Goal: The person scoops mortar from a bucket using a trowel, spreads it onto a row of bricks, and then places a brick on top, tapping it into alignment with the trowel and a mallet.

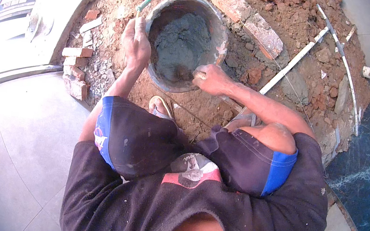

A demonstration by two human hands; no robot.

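A round, mortar-stained bucket stands in front of me with wet grey mortar inside. My left hand is closed at the bucket's left rim, its fingers pointing away from me. Just past these fingertips is a green tube-like grip with a thin yellow strip running along the far rim; it looks like the bucket's handle. At the near right rim, my right hand is closed in a fist. A small pale end shows at its fingers, but what it grips is hidden.
Bricks lie in the loose soil beyond the bucket. A small brick stack stands to the left. White pipes cross the soil at right, and a thin string runs there. Pale floor tiles and dark blue marbled tiles border the dirt.
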